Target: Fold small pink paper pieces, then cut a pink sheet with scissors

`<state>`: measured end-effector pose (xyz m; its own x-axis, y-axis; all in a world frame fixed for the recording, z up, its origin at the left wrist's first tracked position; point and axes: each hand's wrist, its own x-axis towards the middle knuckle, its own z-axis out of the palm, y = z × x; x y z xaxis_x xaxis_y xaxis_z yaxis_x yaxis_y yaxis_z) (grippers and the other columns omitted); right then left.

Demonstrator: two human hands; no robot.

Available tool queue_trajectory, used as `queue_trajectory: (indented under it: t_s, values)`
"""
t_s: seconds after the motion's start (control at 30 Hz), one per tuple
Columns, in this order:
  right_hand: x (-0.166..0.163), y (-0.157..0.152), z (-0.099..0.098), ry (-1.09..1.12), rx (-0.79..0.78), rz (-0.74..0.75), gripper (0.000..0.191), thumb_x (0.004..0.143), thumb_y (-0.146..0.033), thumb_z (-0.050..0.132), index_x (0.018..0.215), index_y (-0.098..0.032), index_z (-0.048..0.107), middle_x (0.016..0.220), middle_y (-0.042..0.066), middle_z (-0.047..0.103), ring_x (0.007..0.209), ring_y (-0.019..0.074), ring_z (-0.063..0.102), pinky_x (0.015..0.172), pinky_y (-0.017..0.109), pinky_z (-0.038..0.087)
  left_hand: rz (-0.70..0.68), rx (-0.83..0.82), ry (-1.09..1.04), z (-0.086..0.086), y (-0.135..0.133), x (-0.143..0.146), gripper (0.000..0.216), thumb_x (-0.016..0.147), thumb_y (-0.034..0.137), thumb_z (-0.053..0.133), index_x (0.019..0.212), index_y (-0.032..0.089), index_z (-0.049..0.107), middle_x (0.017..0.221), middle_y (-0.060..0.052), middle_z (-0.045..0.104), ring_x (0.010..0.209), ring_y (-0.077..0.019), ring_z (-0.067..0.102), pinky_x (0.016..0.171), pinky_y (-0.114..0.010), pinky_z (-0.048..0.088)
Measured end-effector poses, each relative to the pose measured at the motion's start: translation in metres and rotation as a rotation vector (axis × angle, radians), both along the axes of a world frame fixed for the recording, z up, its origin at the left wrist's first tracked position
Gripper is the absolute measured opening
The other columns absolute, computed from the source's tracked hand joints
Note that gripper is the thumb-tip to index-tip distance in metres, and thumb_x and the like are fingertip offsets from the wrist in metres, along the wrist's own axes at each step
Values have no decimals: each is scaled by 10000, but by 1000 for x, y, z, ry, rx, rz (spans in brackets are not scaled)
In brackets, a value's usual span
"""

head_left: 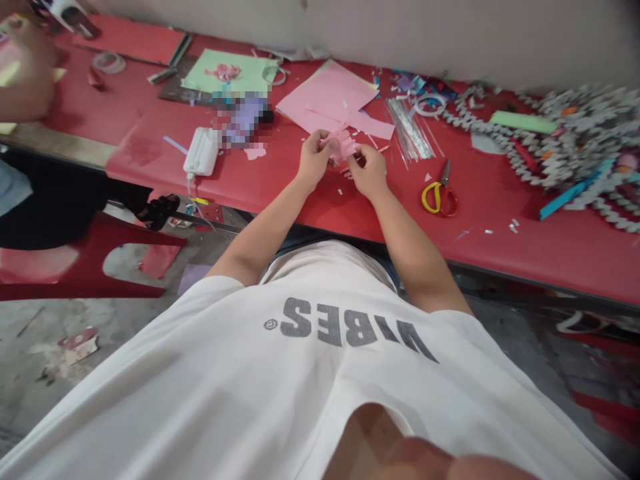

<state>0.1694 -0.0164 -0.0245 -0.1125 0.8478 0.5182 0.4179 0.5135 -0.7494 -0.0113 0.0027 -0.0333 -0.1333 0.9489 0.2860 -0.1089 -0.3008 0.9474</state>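
My left hand (314,160) and my right hand (370,170) meet over the red table (500,220), both pinched on a small piece of pink paper (343,143). The fingers of each hand are closed on its edges. Just beyond the hands lies a larger pink paper sheet (330,97) with pink strips cut from it. Yellow-handled scissors (439,195) lie on the table to the right of my right hand.
A white power bank (203,152) with a cable sits left of my hands, a light green sheet (227,72) behind it. Clear plastic strips (410,130) and grey paper chains (565,140) fill the right side. Another person's arm (25,73) shows far left; a red chair (75,260) stands below.
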Motion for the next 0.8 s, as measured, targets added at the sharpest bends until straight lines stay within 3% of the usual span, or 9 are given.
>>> queue_trajectory:
  t_s: [0.2, 0.5, 0.8]
  values:
    - [1, 0, 0, -46, 0, -15, 618, 1042, -906, 609, 880, -310, 638, 888, 68, 762, 828, 286, 734, 906, 533, 669, -50, 74, -22, -17, 12, -5, 387, 1130, 572, 795, 1057, 242, 606, 770, 21, 641, 530, -109, 620, 579, -254, 567]
    - [0, -2, 3, -59, -7, -21, 723, 1004, -1017, 527, 905, -309, 635, 910, 81, 775, 830, 297, 731, 878, 543, 649, -60, 56, -25, -14, 8, -7, 368, 1131, 553, 803, 1075, 236, 625, 792, 1, 668, 564, -120, 634, 605, -262, 569]
    - [1, -1, 2, -56, -16, 2, 565, 1077, -847, 606, 918, -308, 655, 943, 89, 767, 869, 307, 732, 945, 568, 664, -60, 41, -7, -10, 6, -7, 342, 1152, 522, 779, 1069, 242, 602, 769, 17, 639, 572, -127, 645, 620, -265, 578]
